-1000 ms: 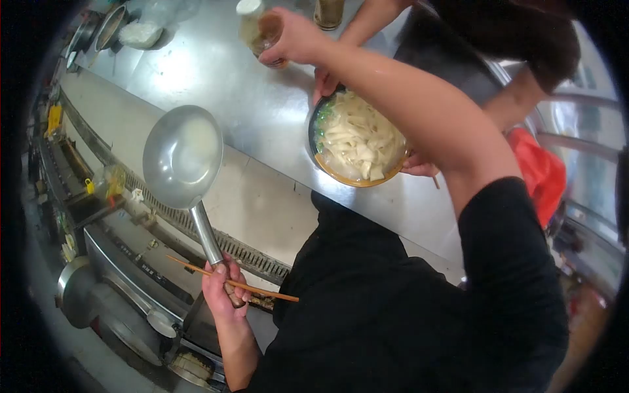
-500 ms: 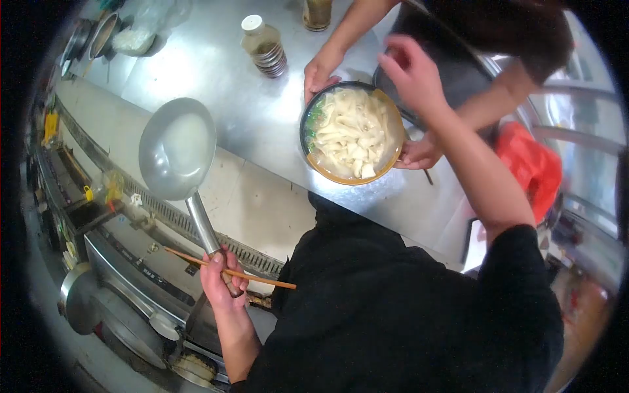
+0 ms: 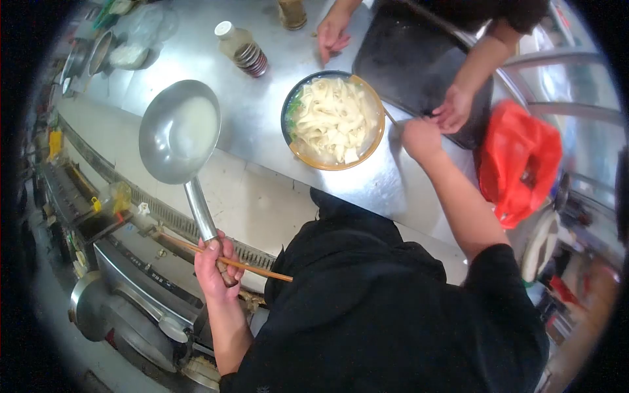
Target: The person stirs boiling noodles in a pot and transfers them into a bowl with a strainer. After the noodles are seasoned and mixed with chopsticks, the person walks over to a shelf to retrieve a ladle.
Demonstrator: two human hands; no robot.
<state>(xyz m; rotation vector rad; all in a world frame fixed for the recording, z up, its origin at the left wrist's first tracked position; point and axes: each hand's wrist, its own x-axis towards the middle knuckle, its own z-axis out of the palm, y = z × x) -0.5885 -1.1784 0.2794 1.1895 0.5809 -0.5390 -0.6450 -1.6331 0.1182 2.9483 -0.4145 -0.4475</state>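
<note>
My left hand (image 3: 216,267) is closed round the wooden-ended handle of a metal wok (image 3: 171,154), with a pair of wooden chopsticks (image 3: 259,269) held across it. Some cloudy white liquid lies in the wok, which hangs beside the steel table. My right hand (image 3: 421,139) is closed at the bowl's right side. A thin brown stick (image 3: 390,117) runs from its fingers to the bowl's rim; its kind is unclear. The bowl (image 3: 374,140), black and brown, stands on the table, filled with wide noodles (image 3: 335,118), broth and some greens.
Across the table (image 3: 177,49), a co-worker's hands (image 3: 334,34) are apart from the bowl, one near a black tray (image 3: 413,59). A white-capped bottle (image 3: 242,50) stands behind. A red plastic bag (image 3: 517,157) lies right; pans (image 3: 134,327) sit lower left.
The co-worker's hands have let go of the bowl and drawn back. My right hand has come down beside the bowl, onto the thin stick. The wok stays in my left hand.
</note>
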